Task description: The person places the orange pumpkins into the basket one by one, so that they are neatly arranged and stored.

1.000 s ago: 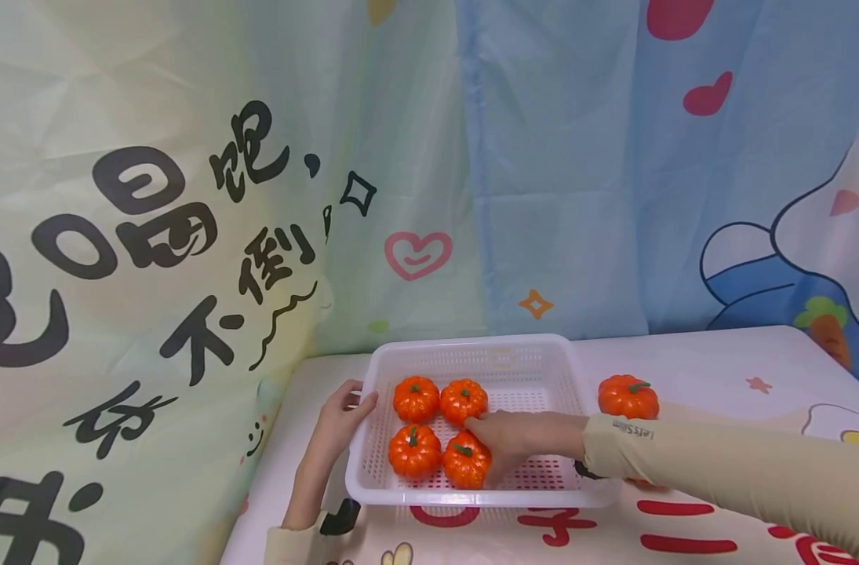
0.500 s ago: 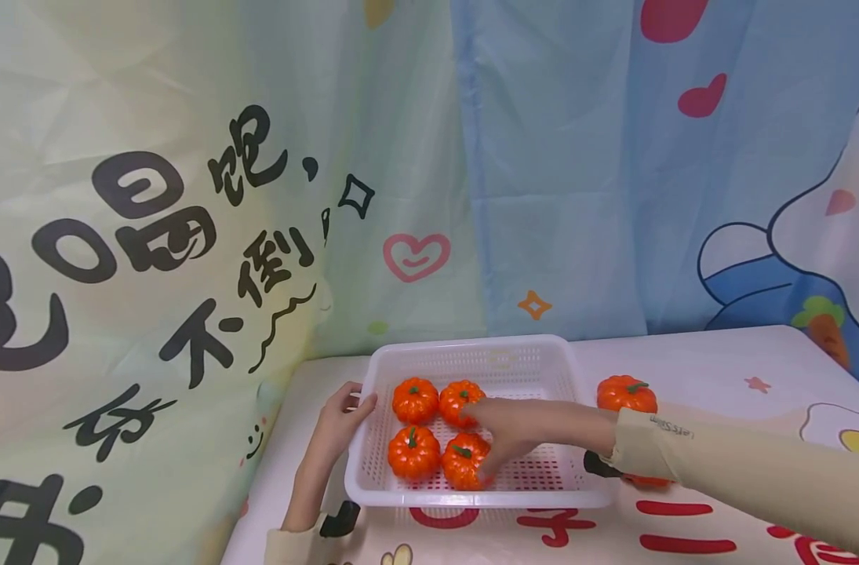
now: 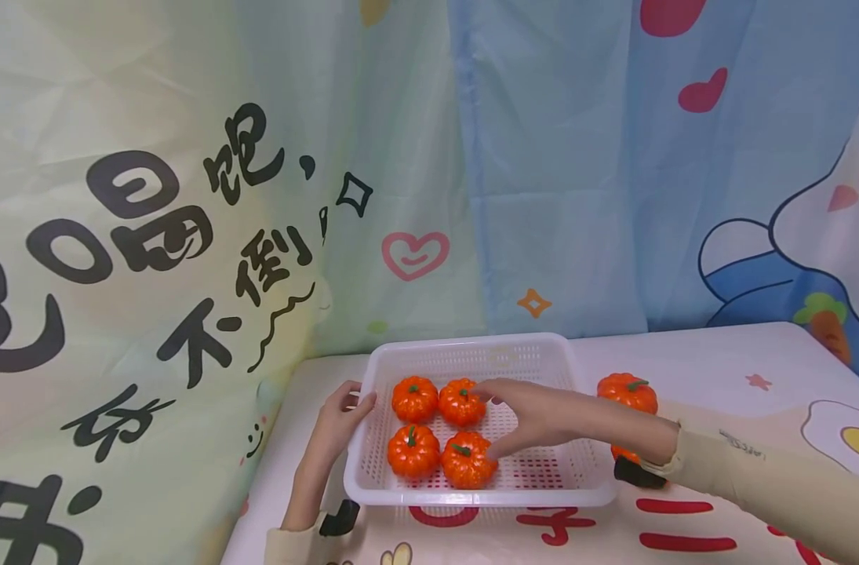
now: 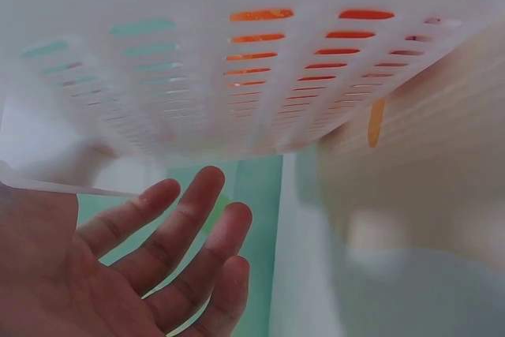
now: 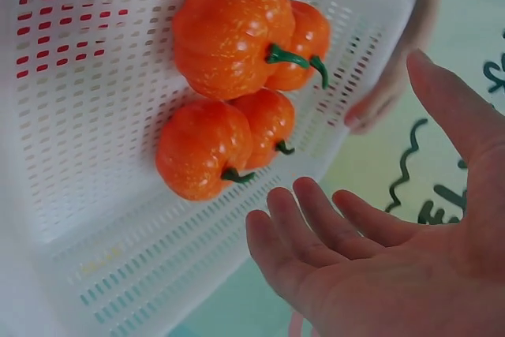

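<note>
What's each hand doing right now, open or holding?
Left hand: open, fingers relaxed, at the left rim of the basket.
Right hand: open, holding nothing, beside the orange pumpkins.

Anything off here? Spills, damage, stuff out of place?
Nothing stands out: no spill or damage visible. Four orange pumpkins sit in two rows inside the upright white basket. One more pumpkin is outside, on the table to the right; the orange patch below the right forearm is mostly hidden, so can't judge that.
</note>
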A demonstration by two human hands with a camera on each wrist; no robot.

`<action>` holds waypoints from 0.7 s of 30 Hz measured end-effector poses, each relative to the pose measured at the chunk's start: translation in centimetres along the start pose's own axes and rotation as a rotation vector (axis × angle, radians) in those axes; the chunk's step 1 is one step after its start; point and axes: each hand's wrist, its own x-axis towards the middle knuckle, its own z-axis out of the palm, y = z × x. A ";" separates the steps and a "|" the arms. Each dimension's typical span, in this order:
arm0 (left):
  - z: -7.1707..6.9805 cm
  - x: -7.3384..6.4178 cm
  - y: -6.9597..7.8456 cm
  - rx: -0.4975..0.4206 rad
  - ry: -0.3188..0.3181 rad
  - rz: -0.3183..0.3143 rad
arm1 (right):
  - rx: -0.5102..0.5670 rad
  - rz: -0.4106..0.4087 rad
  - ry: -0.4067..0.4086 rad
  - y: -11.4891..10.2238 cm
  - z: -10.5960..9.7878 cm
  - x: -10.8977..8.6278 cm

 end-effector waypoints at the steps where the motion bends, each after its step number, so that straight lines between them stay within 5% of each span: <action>1: 0.0 0.0 0.0 -0.001 0.002 -0.001 | 0.013 -0.006 0.010 0.1 -0.1 -0.3; 21: 0.2 0.2 0.0 0.005 0.013 -0.012 | 0.136 -0.074 0.242 3.6 -2.5 -6.0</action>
